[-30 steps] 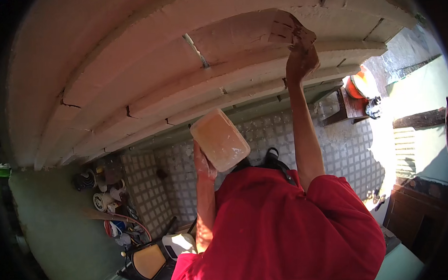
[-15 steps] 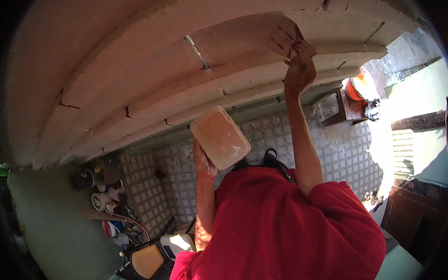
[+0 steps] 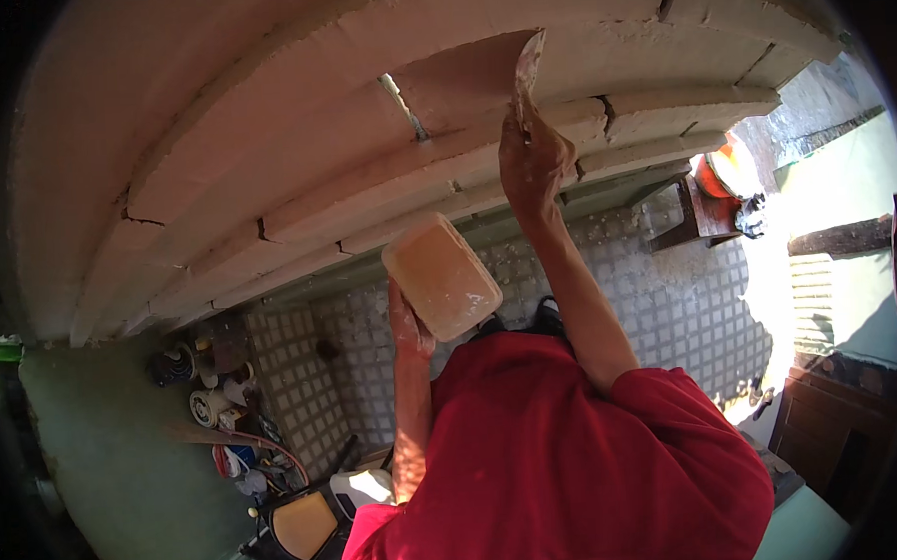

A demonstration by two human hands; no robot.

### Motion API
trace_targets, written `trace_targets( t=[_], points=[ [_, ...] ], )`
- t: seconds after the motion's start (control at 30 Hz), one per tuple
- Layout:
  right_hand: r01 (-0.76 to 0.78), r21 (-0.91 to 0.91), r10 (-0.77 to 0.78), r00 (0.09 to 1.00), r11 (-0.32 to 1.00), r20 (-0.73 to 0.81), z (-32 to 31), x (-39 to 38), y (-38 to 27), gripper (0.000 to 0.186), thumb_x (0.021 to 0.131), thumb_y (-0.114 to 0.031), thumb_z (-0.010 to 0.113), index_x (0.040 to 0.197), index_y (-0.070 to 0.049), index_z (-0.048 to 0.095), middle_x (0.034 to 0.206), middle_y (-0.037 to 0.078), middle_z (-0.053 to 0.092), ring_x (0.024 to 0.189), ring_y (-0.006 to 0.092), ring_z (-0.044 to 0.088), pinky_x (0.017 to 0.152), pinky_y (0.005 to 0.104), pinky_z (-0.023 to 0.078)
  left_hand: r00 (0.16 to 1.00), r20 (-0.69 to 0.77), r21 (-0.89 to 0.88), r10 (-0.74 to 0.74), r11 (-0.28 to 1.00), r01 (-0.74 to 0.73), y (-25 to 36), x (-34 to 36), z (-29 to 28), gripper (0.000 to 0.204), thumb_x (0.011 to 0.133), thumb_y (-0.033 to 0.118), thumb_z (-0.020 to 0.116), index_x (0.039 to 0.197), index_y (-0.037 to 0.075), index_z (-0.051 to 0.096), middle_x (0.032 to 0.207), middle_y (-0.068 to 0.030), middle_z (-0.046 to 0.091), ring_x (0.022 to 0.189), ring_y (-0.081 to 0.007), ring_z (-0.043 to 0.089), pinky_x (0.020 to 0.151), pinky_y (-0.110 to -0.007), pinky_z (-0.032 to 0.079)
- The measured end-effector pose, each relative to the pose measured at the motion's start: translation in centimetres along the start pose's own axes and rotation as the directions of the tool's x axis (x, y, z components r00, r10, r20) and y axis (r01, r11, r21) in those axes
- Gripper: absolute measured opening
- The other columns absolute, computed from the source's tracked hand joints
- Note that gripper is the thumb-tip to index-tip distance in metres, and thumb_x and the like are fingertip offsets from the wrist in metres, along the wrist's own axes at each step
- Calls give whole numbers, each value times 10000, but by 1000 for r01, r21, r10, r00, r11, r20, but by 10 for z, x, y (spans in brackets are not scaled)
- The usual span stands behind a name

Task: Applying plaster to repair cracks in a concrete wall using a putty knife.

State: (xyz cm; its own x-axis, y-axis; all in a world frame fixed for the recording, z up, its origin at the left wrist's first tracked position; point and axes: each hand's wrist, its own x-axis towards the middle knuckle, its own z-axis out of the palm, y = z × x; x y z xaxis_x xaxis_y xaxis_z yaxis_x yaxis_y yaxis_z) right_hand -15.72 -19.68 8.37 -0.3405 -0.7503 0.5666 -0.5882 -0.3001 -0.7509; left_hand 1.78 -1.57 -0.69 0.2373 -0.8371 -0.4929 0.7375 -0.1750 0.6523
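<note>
My right hand (image 3: 538, 166) is raised and closed round the handle end of a wide putty knife (image 3: 528, 68). Its thin, smeared blade stands edge-on against the pale stepped ceiling moulding (image 3: 460, 74), in a recess between two ledges. Lower and to the left, my left hand (image 3: 410, 322) grips the side of a shallow rectangular plastic tub (image 3: 442, 277), smeared with whitish paste. Fingers under the tub are hidden. A narrow light gap (image 3: 402, 104) runs across the recess left of the blade, and dark cracks (image 3: 607, 116) cut the ledges.
Below is a tiled floor (image 3: 659, 281). At right, an orange bucket (image 3: 721, 176) sits on a wooden stool (image 3: 699, 219). Tools and containers (image 3: 214, 405) crowd the left wall, near a chair with a tan seat (image 3: 304, 527). A dark wooden cabinet (image 3: 825, 429) stands lower right.
My right hand has swept left along the recess with the putty knife, and the blade has turned from flat to edge-on. The left hand and tub have hardly moved.
</note>
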Motion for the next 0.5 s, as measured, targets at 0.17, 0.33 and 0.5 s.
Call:
trace_targets(
  t=[0.17,0.33,0.5],
  points=[
    [172,186,-171,985,967,-19,27,-28,-24,364,815,-9,624,1173,-48,672,997,204,688,827,330,696,686,356,559,999,36,-20,-3,1000,3,2,5,-1,594,1002,500,445,1445,107,395,1411,-57,497,1257,-230,522,1031,-378,466],
    [298,186,-277,951,936,-135,-3,-24,5,350,868,5,598,1207,-44,670,787,182,686,564,192,645,540,324,498,1000,19,4,7,1000,-8,11,1,-8,600,1001,509,443,1443,106,397,1410,-59,499,1258,-228,521,1030,-375,465],
    [-14,145,39,985,989,-169,-25,1,12,371,843,4,606,1207,-41,663,1073,206,684,931,287,713,747,351,564,1000,8,42,16,999,-16,14,-5,-9,603,1001,509,442,1443,102,397,1415,-61,495,1256,-225,522,1025,-373,466]
  ],
)
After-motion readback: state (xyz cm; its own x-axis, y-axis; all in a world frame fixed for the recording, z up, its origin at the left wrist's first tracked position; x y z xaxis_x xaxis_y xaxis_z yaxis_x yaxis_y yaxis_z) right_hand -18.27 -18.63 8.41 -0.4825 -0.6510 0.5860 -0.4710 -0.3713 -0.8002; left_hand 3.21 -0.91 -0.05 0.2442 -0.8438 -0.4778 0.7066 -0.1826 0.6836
